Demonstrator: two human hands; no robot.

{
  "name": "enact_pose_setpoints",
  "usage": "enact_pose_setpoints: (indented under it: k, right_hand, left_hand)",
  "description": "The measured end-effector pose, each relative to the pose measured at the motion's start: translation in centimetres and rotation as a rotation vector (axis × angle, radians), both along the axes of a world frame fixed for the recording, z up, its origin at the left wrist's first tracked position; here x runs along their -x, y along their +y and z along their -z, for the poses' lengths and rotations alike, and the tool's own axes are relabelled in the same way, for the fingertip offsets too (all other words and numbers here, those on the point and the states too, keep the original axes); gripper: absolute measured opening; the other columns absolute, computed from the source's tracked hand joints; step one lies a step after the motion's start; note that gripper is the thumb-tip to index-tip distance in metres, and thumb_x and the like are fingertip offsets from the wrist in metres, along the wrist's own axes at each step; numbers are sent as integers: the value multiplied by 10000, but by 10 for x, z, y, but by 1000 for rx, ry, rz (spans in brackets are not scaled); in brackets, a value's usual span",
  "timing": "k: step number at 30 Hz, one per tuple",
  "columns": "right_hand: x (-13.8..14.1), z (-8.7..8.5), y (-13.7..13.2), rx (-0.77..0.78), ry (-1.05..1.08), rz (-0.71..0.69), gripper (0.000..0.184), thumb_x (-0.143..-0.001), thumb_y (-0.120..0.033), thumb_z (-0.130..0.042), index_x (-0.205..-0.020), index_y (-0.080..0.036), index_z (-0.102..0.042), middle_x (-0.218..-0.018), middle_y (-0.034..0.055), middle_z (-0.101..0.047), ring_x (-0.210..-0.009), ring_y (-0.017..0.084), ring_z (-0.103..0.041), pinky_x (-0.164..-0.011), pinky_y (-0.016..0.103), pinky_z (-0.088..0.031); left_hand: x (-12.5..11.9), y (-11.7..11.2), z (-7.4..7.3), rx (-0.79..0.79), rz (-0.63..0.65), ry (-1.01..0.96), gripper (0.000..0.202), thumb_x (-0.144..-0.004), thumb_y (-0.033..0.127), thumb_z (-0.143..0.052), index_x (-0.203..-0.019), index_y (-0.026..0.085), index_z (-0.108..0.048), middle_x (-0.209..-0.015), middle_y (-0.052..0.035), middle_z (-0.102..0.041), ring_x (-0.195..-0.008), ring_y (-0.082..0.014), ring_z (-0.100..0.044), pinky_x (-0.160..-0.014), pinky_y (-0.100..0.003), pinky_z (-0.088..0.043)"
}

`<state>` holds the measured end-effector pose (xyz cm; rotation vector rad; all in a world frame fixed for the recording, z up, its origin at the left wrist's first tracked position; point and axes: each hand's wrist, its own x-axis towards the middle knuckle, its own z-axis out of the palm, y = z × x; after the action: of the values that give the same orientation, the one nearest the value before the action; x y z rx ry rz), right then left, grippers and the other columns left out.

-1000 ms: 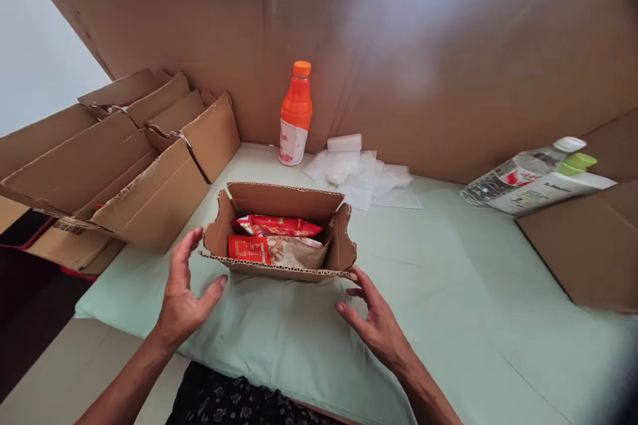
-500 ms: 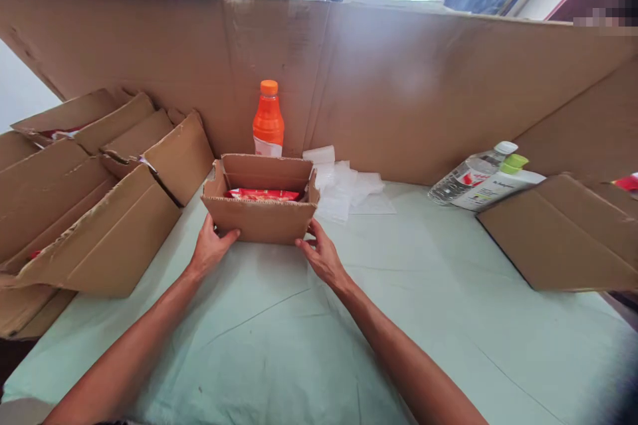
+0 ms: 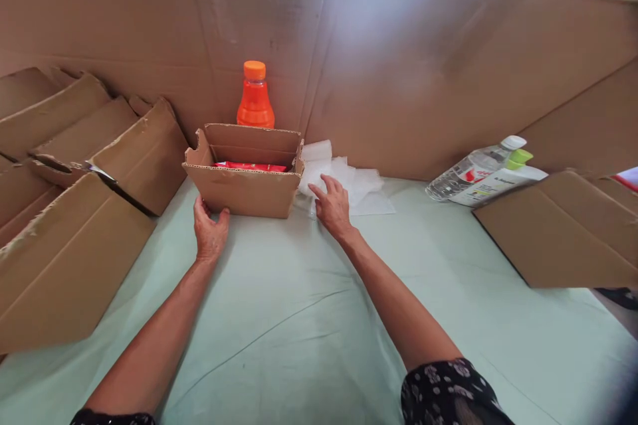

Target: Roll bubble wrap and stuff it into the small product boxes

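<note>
Wide-fingered, the left hand (image 3: 210,234) touches the near left corner of a small, open-topped brown cardboard box (image 3: 242,192) with a shiny red packet (image 3: 254,167) inside, and the right hand (image 3: 333,206), also wide, is over translucent white plastic sheets (image 3: 367,186) right of the box, whose far side hides an orange plastic bottle's (image 3: 255,103) base.

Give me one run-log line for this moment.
left hand: at open box, left end | right hand: open, over translucent sheets, contact unclear | red packet: inside box | orange bottle: behind box

Brown box (image 3: 242,194); red packet (image 3: 252,167)
</note>
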<state>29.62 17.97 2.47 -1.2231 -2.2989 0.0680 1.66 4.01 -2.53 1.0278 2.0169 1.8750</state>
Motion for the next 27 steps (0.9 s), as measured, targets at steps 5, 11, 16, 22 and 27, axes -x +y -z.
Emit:
enact_pose_setpoints:
  k: [5,11,16,22,27]
  right_hand:
    - [2,-5,26,-35,203,59,228,-889,-200,-597,-1037,-269,-755,-1497,76,-521,-1378,318,-440,-1107,558,-364]
    - [-60,-33,-8,98,774,155,369,-887,-500,-608,-1098,-238,-758,-1429,96,-549,-1282,260,-544,-1081,457,-449]
    - [-87,-40,-46,372,979,203,460,-850,-591,-572,-1012,-188,-722,-1181,122,-693,-1029,236,-672,-725,334,-576]
    - [-110,-27,-104,523,879,157,399,-791,-518,-679,-1011,-189,-729,-1031,90,-738,-982,234,-682,-796,365,-554]
    - [-109,-14,-141,529,453,-75,577,-642,-336,-821,-1205,-285,-709,-1424,81,-604,-1331,323,-515,-1095,530,-406]
  left_hand:
    - [-3,-1,-4,45,-27,38,717,-782,326,-692,-1423,168,-412,-1336,-161,-570,-1242,-269,-576,-1102,-448,-446]
    - [-2,1,-8,61,-44,32,725,-756,295,-675,-1418,168,-407,-1305,-158,-563,-1231,-280,-574,-1096,-471,-448]
    - [-19,-31,-32,74,-78,127,779,-720,228,-661,-1443,111,-397,-1442,-218,-427,-1427,-360,-363,-1215,-579,-254]
    - [-75,-130,-59,181,165,272,587,-837,269,-610,-1411,215,-503,-1474,-154,-457,-1374,-337,-457,-814,-384,-591]
    - [-108,-185,-52,302,278,111,412,-860,296,-593,-1268,247,-624,-1432,-129,-510,-1282,-321,-547,-440,-211,-453]
